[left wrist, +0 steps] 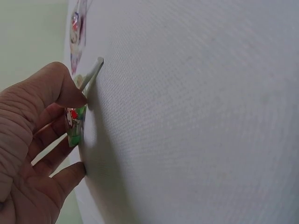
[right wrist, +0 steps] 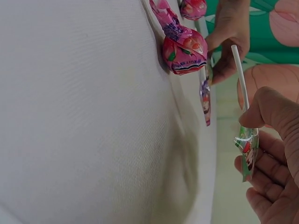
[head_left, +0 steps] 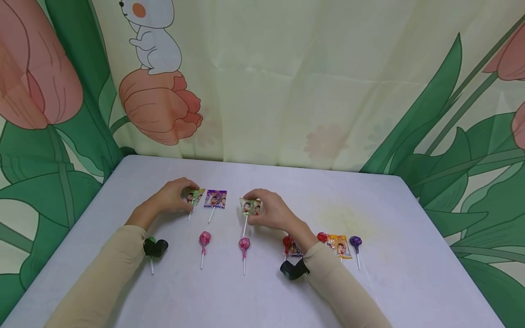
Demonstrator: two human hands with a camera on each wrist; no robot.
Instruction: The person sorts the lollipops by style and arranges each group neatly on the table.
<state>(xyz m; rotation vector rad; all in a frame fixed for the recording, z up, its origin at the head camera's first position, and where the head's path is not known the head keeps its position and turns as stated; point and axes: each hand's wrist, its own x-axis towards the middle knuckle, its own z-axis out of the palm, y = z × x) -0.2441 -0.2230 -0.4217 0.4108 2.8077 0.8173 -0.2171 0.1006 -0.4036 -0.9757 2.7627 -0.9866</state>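
My left hand (head_left: pixel 174 197) pinches a flat green-and-yellow wrapped lollipop (head_left: pixel 196 197) between thumb and fingers, low at the table's far left. In the left wrist view its white stick (left wrist: pixel 95 70) points away past the thumb, and the fingertips are right at the cloth. My right hand (head_left: pixel 270 210) holds a flat green wrapped lollipop (right wrist: pixel 248 151) raised above the table, stick downward in the head view. Between the hands lies a flat purple wrapped lollipop (head_left: pixel 215 199). Nearer to me are two round pink lollipops, one at left (head_left: pixel 204 238) and one below the right hand (head_left: pixel 244 243).
Under the right forearm, a red lollipop (head_left: pixel 286 243) and a dark-wrapped one are partly hidden. Beside it lie another red one (head_left: pixel 322 237), a flat orange one (head_left: pixel 341 246) and a round purple one (head_left: pixel 356 241). A green lollipop (head_left: pixel 151 239) is partly covered by the left wrist's black camera (head_left: pixel 156 248).
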